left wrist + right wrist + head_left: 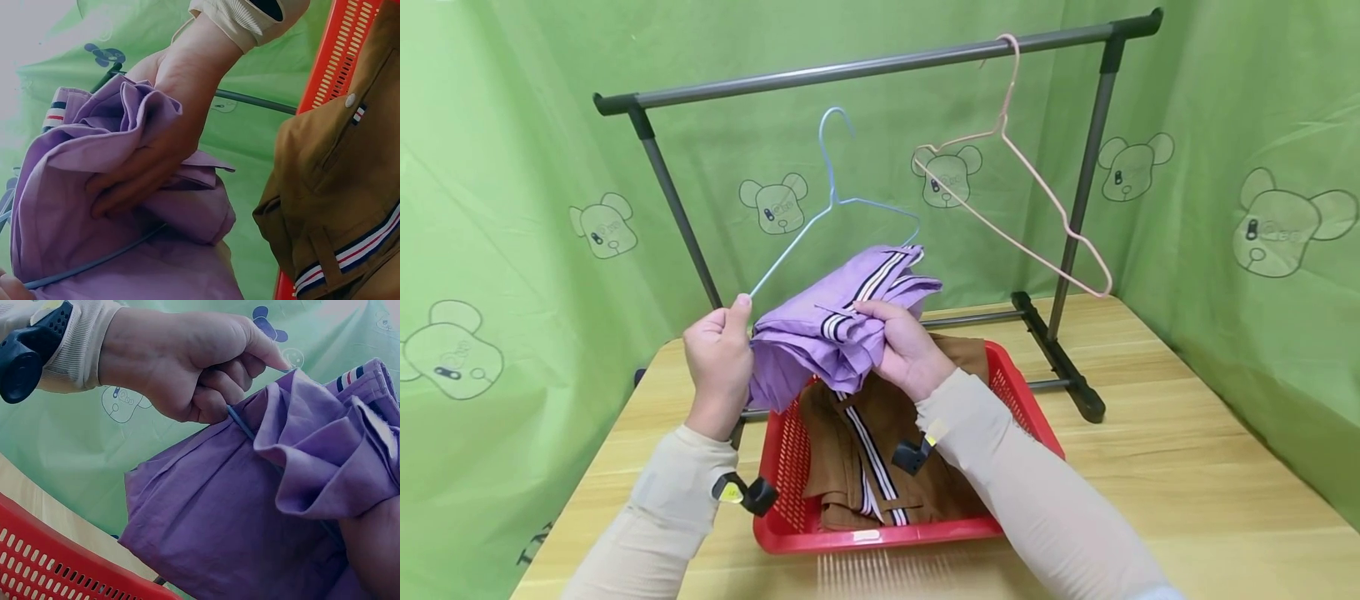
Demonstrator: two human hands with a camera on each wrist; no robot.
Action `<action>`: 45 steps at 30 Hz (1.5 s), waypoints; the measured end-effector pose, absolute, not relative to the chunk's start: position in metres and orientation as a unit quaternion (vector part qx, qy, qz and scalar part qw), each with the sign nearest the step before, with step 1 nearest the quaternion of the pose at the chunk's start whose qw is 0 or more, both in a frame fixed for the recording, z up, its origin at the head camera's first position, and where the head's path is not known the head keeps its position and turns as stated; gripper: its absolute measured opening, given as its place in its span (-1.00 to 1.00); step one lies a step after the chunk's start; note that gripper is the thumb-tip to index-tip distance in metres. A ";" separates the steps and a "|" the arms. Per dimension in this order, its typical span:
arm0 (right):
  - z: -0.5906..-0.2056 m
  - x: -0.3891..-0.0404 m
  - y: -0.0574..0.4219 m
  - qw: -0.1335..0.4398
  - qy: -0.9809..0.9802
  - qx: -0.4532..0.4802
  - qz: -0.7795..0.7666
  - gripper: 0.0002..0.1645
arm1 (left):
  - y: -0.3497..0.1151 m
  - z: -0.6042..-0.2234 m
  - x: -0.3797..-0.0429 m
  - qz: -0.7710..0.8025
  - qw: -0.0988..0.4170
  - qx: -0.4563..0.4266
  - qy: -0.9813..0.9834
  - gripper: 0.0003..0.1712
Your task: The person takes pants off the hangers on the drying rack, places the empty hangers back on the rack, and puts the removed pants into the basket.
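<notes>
My left hand (718, 367) grips the lower left corner of a light blue clothes hanger (797, 242), thumb along its wire. Purple trousers (812, 304) with a navy and white striped band drape over the hanger's bottom bar. In the left wrist view that bar (106, 259) runs across the purple cloth. My right hand (913, 350) holds the bunched trousers from the right, fingers partly in the folds. Curled fingers of the left hand (206, 369) show in the right wrist view beside the wire. The hanger's hook stands upright, below the rail.
A red plastic basket (1030, 404) on the wooden table (1180, 467) holds brown trousers (910, 417) with a striped band. Behind stands a grey garment rack (880, 62) with a pink hanger (1045, 183) on its rail. Green curtains (1262, 125) surround the table.
</notes>
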State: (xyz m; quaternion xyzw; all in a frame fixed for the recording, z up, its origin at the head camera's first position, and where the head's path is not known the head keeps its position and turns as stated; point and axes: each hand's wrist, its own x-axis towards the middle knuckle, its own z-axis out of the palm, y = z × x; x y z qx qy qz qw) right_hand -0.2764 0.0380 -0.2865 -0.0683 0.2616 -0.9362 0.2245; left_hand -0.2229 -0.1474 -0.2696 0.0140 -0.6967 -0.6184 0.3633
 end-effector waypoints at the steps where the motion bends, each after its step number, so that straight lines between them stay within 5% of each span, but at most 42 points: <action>1: -0.286 -0.276 0.039 0.223 0.262 -0.070 -0.936 -0.91 | -0.147 -0.270 -0.223 -0.618 0.363 0.012 -0.697 -0.39; 45: -0.278 -0.272 0.046 0.185 0.315 -0.138 -0.921 -0.81 | -0.154 -0.275 -0.223 -0.611 0.356 0.022 -0.707 -0.42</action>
